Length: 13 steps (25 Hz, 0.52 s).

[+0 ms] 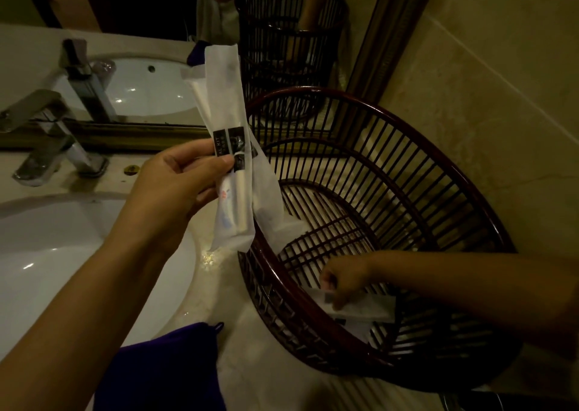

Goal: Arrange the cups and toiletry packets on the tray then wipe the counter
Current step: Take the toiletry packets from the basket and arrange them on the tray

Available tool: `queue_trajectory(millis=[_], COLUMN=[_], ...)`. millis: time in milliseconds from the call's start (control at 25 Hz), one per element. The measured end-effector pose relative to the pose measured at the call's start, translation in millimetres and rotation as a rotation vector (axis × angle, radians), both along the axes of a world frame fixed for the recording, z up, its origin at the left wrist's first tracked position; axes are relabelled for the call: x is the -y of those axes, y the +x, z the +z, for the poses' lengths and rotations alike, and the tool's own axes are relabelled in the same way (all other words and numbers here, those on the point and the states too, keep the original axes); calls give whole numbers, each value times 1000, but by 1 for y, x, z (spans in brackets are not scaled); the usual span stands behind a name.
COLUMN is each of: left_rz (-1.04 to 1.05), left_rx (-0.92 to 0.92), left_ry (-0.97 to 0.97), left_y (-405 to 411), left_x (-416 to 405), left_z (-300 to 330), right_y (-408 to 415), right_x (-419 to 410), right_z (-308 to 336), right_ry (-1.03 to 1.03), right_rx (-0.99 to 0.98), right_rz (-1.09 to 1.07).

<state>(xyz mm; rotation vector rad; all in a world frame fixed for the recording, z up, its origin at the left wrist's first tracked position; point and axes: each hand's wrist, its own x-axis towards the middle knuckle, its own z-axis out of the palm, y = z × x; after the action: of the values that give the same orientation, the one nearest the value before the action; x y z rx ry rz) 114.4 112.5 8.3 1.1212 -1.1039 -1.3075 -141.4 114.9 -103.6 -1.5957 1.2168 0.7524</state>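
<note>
My left hand point(178, 182) holds up two or three long white toiletry packets point(233, 147) with black labels, above the left rim of a dark slatted basket tray point(391, 119). The tray stands on the counter against the tiled wall. My right hand point(344, 280) reaches inside the tray and pinches another white packet point(366, 309) lying flat on its near floor. No cups are visible.
A white sink basin point(62, 269) and a chrome faucet point(53, 138) lie to the left. A purple cloth point(169, 370) rests on the marble counter point(232, 316) at the front. A mirror point(282, 50) stands behind the tray and a tiled wall point(485, 113) to the right.
</note>
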Motion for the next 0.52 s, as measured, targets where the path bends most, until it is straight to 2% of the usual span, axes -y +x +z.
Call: queue_trajectory(millis=[320,520], left_rz=[-10,-28], left_rx=[-17,-18], left_ry=[-13,-13], left_y=[-2,-1], left_x=[2,1], left_z=[0,1], right_y=[0,3], right_x=[-12,-16], right_z=[-9,-12], right_ry=[-255,-266], right_rx=[-30,-17], right_rz=[118,149])
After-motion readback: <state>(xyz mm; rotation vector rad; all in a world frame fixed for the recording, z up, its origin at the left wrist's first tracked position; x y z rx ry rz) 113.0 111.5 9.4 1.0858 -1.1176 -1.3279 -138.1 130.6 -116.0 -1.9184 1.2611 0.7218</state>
